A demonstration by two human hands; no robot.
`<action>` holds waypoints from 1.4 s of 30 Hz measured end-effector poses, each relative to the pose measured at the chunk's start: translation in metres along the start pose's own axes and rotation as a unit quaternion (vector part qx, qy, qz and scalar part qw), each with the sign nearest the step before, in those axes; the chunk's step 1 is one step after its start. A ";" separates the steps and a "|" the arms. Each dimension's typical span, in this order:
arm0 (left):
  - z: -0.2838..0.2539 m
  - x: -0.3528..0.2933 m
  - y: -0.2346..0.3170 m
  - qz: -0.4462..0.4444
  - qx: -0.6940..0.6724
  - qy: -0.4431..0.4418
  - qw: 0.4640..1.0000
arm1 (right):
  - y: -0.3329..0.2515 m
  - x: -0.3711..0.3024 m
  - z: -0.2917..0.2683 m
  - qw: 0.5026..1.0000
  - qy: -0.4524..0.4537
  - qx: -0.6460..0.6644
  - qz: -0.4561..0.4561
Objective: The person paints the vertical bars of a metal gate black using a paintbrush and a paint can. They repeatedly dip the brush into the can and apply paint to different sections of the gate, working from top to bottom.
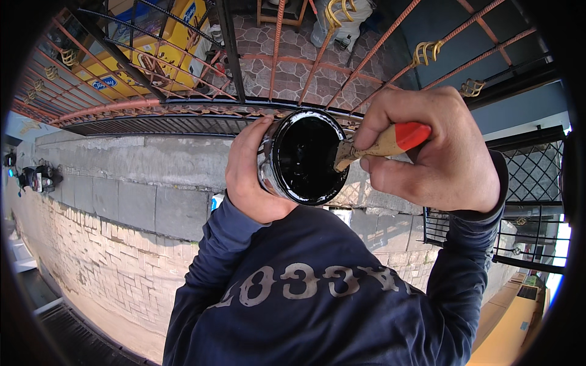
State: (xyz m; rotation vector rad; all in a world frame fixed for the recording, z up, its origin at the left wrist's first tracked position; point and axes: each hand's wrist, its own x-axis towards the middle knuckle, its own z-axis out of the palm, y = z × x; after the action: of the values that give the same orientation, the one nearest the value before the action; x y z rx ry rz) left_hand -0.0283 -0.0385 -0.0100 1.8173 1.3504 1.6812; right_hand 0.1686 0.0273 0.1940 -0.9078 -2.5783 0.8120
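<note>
Paintbrush (386,143): in the right hand, at the right side of the can; red butt end up and right, bristle end down and left.
Brush's long axis: a shallow slant, pointing leftward from the fingers into the can's mouth.
Bristle end (343,160): overlaps the right edge of the opening; whether it touches the paint or the inner wall, I cannot tell.
Can (266,166): just left of the right hand, mouth facing the camera, dark rim smeared.
Black paint (305,152): inside the can, glossy; depth unclear.
Right hand (448,152): nearer the brush, thumb and fingers pinched around its handle.
Left hand (249,174): nearer the can, curled around its left side, gripping it.
Barred grille (229,49): beyond both hands, toward the upper edge; its gap from the can is hard to judge.
Pavement (110,256): below, left of the person.
</note>
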 end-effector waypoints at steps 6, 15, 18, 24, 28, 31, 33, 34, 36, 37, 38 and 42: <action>-0.005 0.001 0.007 0.023 0.057 0.021 0.998 | -0.012 0.010 -0.015 0.998 -0.038 -0.036 -0.022; -0.004 -0.009 0.003 0.012 0.073 0.025 0.997 | -0.004 0.019 -0.002 0.996 -0.083 -0.021 -0.009; -0.003 -0.014 0.000 0.007 0.084 0.022 0.996 | -0.001 0.017 -0.003 0.997 -0.062 -0.003 -0.034; -0.003 -0.016 -0.005 0.010 0.085 0.027 0.996 | 0.004 0.017 0.013 0.997 -0.076 -0.007 -0.020; -0.007 -0.018 -0.003 -0.012 0.092 0.015 0.996 | 0.004 0.016 0.006 0.999 -0.043 -0.004 -0.027; -0.008 -0.019 -0.004 -0.029 0.103 0.014 0.994 | 0.003 0.011 0.002 1.000 0.007 0.017 -0.007; -0.007 -0.018 -0.005 -0.028 0.094 0.025 0.995 | 0.004 0.008 0.007 0.999 0.036 0.037 0.002; -0.005 -0.018 -0.005 -0.026 0.104 0.030 0.994 | 0.006 0.008 0.013 0.996 0.048 0.070 0.017; -0.004 -0.017 -0.005 -0.017 0.109 0.044 0.993 | 0.011 0.012 0.030 0.988 0.077 0.132 0.014; -0.004 -0.016 -0.005 -0.019 0.117 0.049 0.992 | 0.013 0.013 0.035 0.991 0.071 0.109 0.031; -0.005 -0.016 -0.005 -0.020 0.123 0.050 0.991 | 0.016 0.016 0.044 0.989 0.099 0.095 0.052; -0.007 -0.017 -0.006 0.003 0.158 0.056 0.986 | 0.022 0.018 0.046 0.982 0.173 -0.028 0.076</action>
State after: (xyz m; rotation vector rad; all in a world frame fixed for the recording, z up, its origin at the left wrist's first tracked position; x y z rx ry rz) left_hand -0.0347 -0.0508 -0.0230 1.9159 1.7460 1.6712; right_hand 0.1459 0.0341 0.1459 -1.1605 -2.2603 0.5624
